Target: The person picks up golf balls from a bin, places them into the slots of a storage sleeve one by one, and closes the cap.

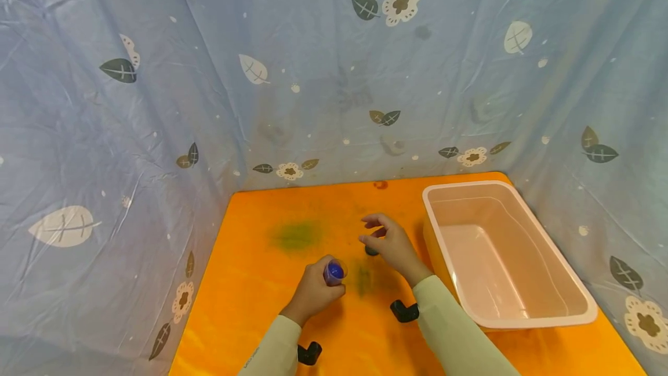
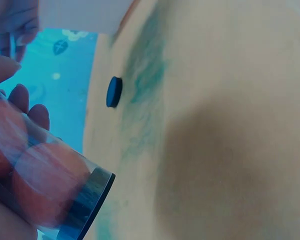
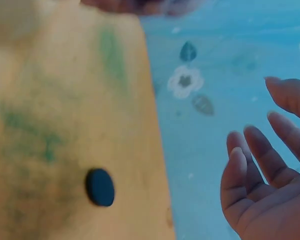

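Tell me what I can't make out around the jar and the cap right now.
- Jar contents: head view too small, left wrist view blurred; only blue or reddish blobs.
- Dark cap: head view, partly hidden under the right hand.
- Left hand grip: left wrist view, cut off by the frame edge.

Orange table, green smudges; pale pink bin; blue leaf-print curtain.
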`<action>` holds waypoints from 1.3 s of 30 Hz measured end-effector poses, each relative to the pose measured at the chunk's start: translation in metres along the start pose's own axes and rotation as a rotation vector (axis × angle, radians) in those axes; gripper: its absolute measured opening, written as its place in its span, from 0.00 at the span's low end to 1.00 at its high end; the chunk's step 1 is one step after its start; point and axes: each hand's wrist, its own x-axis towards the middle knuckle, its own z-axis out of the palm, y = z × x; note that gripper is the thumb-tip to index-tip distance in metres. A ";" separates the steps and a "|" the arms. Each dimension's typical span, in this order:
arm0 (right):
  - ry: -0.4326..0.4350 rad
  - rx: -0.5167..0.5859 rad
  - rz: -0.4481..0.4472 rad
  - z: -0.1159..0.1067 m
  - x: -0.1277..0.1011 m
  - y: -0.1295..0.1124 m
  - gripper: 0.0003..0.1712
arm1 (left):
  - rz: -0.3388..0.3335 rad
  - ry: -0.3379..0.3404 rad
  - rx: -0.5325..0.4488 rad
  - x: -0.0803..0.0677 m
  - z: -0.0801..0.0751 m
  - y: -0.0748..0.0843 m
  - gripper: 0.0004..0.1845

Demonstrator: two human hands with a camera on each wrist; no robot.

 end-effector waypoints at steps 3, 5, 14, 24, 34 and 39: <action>0.038 -0.029 0.030 0.001 0.006 0.015 0.25 | -0.019 -0.003 -0.002 -0.002 -0.002 -0.001 0.18; 0.048 -0.036 0.055 0.001 0.011 0.027 0.26 | -0.031 -0.002 -0.002 -0.003 -0.003 -0.001 0.17; 0.047 -0.010 0.182 0.009 0.019 0.081 0.30 | -0.037 0.010 -0.001 -0.006 -0.007 -0.006 0.17; 0.037 -0.059 0.187 0.019 0.022 0.106 0.30 | -0.042 0.025 -0.001 -0.008 -0.010 -0.012 0.17; 0.036 -0.182 0.185 0.033 0.030 0.112 0.33 | -0.068 0.031 0.007 -0.010 -0.013 -0.015 0.18; 0.043 -0.274 0.172 0.039 0.031 0.113 0.32 | -0.062 0.036 0.015 -0.010 -0.013 -0.018 0.18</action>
